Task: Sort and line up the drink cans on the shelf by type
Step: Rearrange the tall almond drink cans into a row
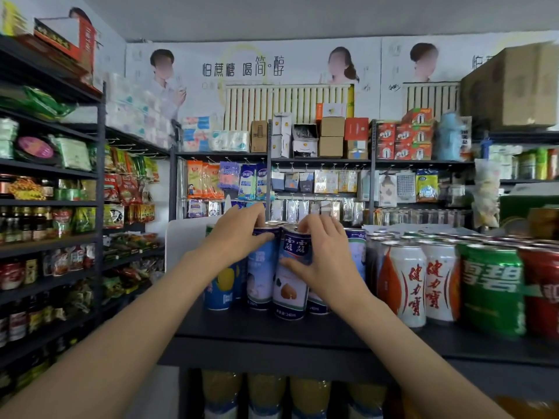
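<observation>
Several blue-and-white drink cans stand in a cluster on the black shelf [272, 331]. My left hand [239, 231] grips the top of one pale blue can [260, 276]. My right hand [323, 261] curls round the front blue-and-white can [292, 285], thumb on its face and fingers over its rim. A blue can with a yellow fruit [222, 285] stands at the left of the cluster. To the right stand white-and-orange cans [405, 282], a green can [491, 288] and a red can [541, 291], with more rows behind them.
A white divider panel [181, 237] stands at the shelf's left end. Yellow drink bottles [266, 394] sit on the level below. Dark racks of sauces and snacks [48, 222] line the left side, and packed shelves fill the back wall.
</observation>
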Motion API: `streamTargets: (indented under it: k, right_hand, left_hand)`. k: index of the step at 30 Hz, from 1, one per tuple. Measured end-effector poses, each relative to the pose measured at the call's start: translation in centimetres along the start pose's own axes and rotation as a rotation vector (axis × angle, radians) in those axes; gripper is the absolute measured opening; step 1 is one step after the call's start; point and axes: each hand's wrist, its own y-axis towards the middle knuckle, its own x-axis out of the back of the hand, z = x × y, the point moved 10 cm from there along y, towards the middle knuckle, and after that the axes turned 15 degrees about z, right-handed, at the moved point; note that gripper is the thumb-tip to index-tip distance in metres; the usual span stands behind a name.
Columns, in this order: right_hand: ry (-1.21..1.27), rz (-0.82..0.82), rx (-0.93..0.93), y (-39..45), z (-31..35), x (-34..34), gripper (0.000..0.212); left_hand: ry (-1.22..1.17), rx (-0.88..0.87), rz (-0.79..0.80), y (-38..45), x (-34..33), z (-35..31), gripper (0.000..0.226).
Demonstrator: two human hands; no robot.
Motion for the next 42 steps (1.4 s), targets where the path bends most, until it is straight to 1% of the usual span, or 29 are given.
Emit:
streamTargets:
  k: [1, 4, 7, 9, 11, 12, 14, 15, 16, 18, 19, 20, 21, 22, 25, 27, 29, 31, 33, 35, 37, 39, 42]
  right_hand:
    - [0.012, 0.026, 0.001, 0.2, 0.0, 0.1, 0.042]
    - [-0.013, 0.19, -0.038, 1.1, -0.6, -0.6, 0.044]
    - [-0.062, 0.269, -0.038, 1.8, 0.0, -1.5, 0.041]
    - [-0.12, 0.292, -0.019, 1.8, 0.6, -2.2, 0.038]
    - [-0.169, 0.309, -0.017, 1.8, 0.5, -2.0, 0.045]
    - [-0.147, 0.292, -0.039, 1.9, -0.1, -1.1, 0.045]
    - [-0.116, 0.229, -0.153, 1.9, -2.8, 1.6, 0.042]
    - [-0.167, 0.22, -0.235, 2.0, -4.7, 2.8, 0.042]
    - [-0.241, 0.258, -0.326, 1.9, -6.9, 3.4, 0.043]
    - [-0.304, 0.455, -0.439, 1.4, -10.1, 2.7, 0.04]
    - [-0.287, 0.573, -0.445, 1.2, -10.8, 1.5, 0.039]
    - [-0.272, 0.668, -0.435, 1.0, -11.1, 0.4, 0.042]
    - [-0.274, 0.727, -0.421, 0.9, -11.1, -0.3, 0.047]
    - [-0.28, 0.741, -0.414, 1.0, -11.1, -0.6, 0.051]
    - [-0.308, 0.672, -0.413, 1.5, -10.7, -0.2, 0.051]
    - [-0.364, 0.612, -0.409, 1.6, -10.5, 0.2, 0.05]
    - [-0.359, 0.551, -0.403, 1.7, -10.5, 0.7, 0.055]
    - [-0.265, 0.481, -0.382, 2.0, -10.4, 1.3, 0.065]
    - [-0.068, 0.327, -0.342, 2.4, -10.4, 3.0, 0.072]
    - [0.132, 0.115, -0.281, 2.8, -10.0, 5.7, 0.075]
    - [0.214, -0.061, -0.211, 3.2, -9.0, 8.7, 0.075]
    - [0.267, -0.193, -0.134, 3.2, -7.6, 11.5, 0.071]
    - [0.404, -0.347, -0.076, 2.3, -6.5, 14.3, 0.06]
  left_hand:
    - [-0.014, -0.002, 0.008, 0.0, 0.0, -0.1, 0.023]
    - [-0.07, -0.005, 0.04, -0.2, 0.3, -0.1, 0.024]
    - [-0.085, -0.002, 0.05, -0.6, 0.4, 0.1, 0.027]
    - [-0.08, 0.005, 0.068, -0.7, 0.4, 0.0, 0.022]
    - [-0.101, 0.002, 0.077, -0.8, 0.5, -0.4, 0.016]
    - [-0.104, -0.007, 0.065, -0.8, 0.7, -0.6, 0.014]
    - [-0.091, -0.039, -0.003, -1.0, 1.3, -1.6, 0.019]
    - [-0.086, -0.066, -0.047, -1.2, 1.6, -2.3, 0.021]
    - [-0.078, -0.097, -0.074, -1.3, 1.6, -3.1, 0.023]
    - [-0.048, -0.147, -0.066, -1.1, 0.9, -4.9, 0.025]
    - [-0.026, -0.149, -0.04, -0.9, 0.3, -5.6, 0.025]
    - [0.007, -0.144, -0.009, -0.6, -0.4, -6.3, 0.026]
    - [0.057, -0.14, 0.018, -0.3, -1.1, -7.0, 0.027]
    - [0.116, -0.136, 0.043, 0.0, -1.8, -7.6, 0.028]
    - [0.264, -0.089, 0.099, 0.7, -3.4, -8.7, 0.03]
    - [0.316, -0.075, 0.068, 1.0, -3.6, -9.3, 0.027]
    - [0.318, -0.091, 0.021, 1.1, -3.5, -9.8, 0.026]
    - [0.251, -0.108, 0.015, 1.2, -3.2, -9.7, 0.025]
    - [0.121, -0.111, 0.021, 1.4, -2.7, -9.3, 0.025]
    - [-0.049, -0.108, 0.032, 1.7, -2.4, -8.8, 0.028]
    - [-0.197, -0.08, 0.061, 2.1, -2.3, -8.3, 0.032]
    - [-0.379, -0.022, 0.09, 2.4, -1.8, -8.2, 0.037]
    - [-0.786, 0.065, 0.12, 3.2, -1.4, -8.3, 0.047]
